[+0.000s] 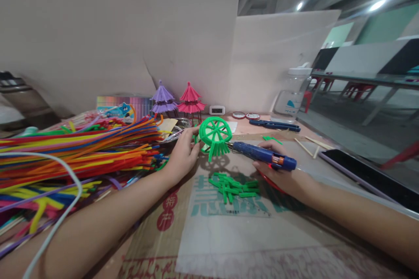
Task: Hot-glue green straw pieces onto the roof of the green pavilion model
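My left hand (186, 150) is closed on the edge of a green pipe-cleaner wheel (215, 133), a spoked ring with short green pieces hanging along its lower side. The wheel is held up above the work sheet. In my right hand (278, 172) is a blue glue gun (262, 153), its nozzle pointing left and touching or very close to the wheel's lower right edge. A small red light glows near its grip. Below the wheel, a loose pile of short green pipe-cleaner pieces (231, 186) lies on the translucent sheet (212, 235).
Long coloured pipe cleaners (81, 144) heap up on the left, crossed by a white cable (70, 163). Behind stand purple (161, 97) and pink (190, 98) pagoda models, a small clock (217, 110) and a clear bottle (290, 96). Dark-blue pliers (275, 125) and a phone (369, 176) lie right.
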`<state>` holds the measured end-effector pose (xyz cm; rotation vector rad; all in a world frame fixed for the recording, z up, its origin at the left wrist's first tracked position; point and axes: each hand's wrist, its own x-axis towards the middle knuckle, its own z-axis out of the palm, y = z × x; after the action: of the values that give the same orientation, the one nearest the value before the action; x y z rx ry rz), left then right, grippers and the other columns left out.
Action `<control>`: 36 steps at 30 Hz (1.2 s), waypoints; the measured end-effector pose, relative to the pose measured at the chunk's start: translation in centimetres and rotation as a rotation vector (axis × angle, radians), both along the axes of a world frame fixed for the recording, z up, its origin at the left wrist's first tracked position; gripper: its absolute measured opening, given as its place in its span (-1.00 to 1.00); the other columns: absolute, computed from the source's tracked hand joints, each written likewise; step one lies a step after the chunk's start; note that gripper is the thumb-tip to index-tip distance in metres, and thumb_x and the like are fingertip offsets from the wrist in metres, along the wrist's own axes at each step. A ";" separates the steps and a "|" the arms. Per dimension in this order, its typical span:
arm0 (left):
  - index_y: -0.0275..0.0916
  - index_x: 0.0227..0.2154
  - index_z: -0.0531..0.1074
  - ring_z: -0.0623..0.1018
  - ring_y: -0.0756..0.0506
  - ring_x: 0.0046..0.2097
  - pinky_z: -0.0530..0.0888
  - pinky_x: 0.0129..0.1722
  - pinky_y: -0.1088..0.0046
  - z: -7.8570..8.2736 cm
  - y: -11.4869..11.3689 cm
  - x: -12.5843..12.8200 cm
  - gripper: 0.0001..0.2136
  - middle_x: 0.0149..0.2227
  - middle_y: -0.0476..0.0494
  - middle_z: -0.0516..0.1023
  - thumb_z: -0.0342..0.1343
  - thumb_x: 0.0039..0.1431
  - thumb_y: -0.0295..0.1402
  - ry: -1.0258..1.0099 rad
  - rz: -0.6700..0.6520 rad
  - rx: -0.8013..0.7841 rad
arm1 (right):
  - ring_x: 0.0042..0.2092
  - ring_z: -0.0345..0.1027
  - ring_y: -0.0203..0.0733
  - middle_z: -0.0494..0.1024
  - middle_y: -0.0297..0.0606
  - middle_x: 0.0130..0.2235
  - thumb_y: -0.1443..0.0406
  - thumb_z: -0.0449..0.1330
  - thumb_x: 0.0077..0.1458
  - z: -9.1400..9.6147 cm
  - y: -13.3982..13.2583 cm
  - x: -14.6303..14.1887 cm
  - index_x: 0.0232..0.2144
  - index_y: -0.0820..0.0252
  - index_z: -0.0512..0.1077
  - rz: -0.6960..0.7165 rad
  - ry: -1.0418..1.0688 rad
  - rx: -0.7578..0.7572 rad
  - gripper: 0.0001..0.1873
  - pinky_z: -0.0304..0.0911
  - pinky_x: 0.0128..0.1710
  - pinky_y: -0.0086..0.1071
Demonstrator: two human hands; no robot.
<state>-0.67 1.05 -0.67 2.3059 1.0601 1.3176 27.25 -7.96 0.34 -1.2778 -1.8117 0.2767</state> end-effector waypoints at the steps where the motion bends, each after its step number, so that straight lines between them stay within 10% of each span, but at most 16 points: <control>1: -0.21 0.11 0.29 0.40 -0.24 0.18 0.39 0.17 0.10 0.0 0.0 0.0 -0.65 0.10 -0.27 0.39 0.01 0.26 -0.41 -0.001 0.000 -0.004 | -0.42 0.35 -0.22 0.49 -0.34 -0.37 0.11 0.22 0.10 0.0 0.0 0.0 -0.27 0.04 0.37 -0.003 0.000 -0.003 -0.79 0.28 -0.44 -0.39; 36: -0.24 0.04 0.34 0.46 -0.18 0.08 0.40 0.14 0.16 -0.7 0.9 -0.5 -0.66 0.04 -0.28 0.45 0.08 0.28 -0.19 -0.207 -0.022 -0.131 | -0.40 0.41 -0.16 0.54 -0.31 -0.38 0.05 0.20 0.12 0.3 0.3 -0.3 -0.29 0.06 0.34 0.004 -0.045 -0.066 -0.75 0.32 -0.40 -0.33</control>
<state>-1.12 1.93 -1.33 2.0307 1.0177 1.3987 26.98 -7.64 0.63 -1.3365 -1.8567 0.3147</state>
